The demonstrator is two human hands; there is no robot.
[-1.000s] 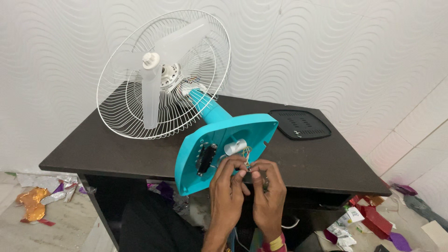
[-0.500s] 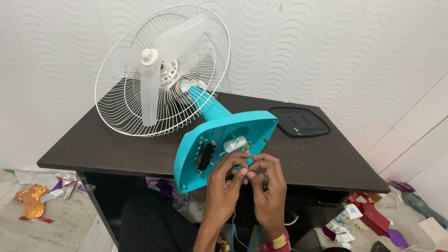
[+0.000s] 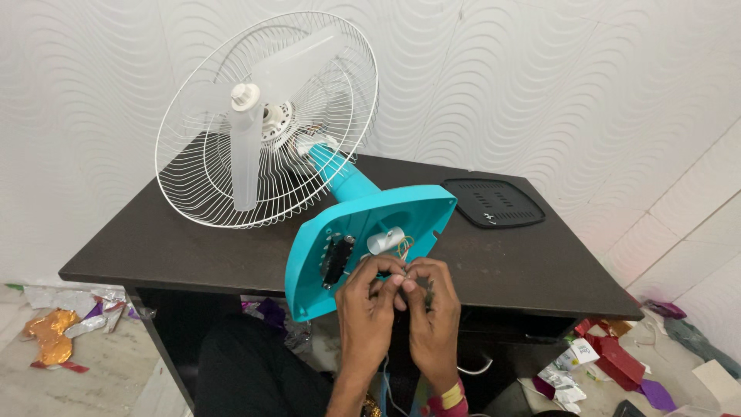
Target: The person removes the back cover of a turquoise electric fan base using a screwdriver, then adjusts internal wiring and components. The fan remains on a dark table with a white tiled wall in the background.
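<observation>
**A:** What are the hands on?

**B:** Both are pinched together on thin wires (image 3: 403,272) that come out of the open underside of a teal fan base (image 3: 363,239). The left hand (image 3: 369,305) has its fingers curled, thumb and fingertips closed on the wires. The right hand (image 3: 432,309) meets it fingertip to fingertip, also closed in a pinch. The wires are too fine to tell how many there are, or which hand holds which.

**A:** And where is the base?

**B:** It is tipped up on its edge at the front of a dark table (image 3: 193,247), hollow side facing the person, its lower rim hanging past the table's front edge. Inside sit a small white cylinder (image 3: 384,240), just above the hands, and a black switch block (image 3: 336,259) to its left.

**A:** The rest of the fan?

**B:** A teal neck (image 3: 345,179) runs from the base up and back to the head. The white wire guard (image 3: 262,123) rests on the tabletop, tilted, with pale translucent blades (image 3: 247,154) inside it.

**A:** Anything else on the table?

**B:** A black vented cover plate (image 3: 494,202) lies flat behind and to the right of the base, well apart from the hands.

**A:** Around it?

**B:** A white wall with a wavy relief (image 3: 540,77) stands behind. Crumpled foil and paper scraps (image 3: 54,332) lie on the floor at the left, and red and white packets (image 3: 602,359) at the right.
</observation>
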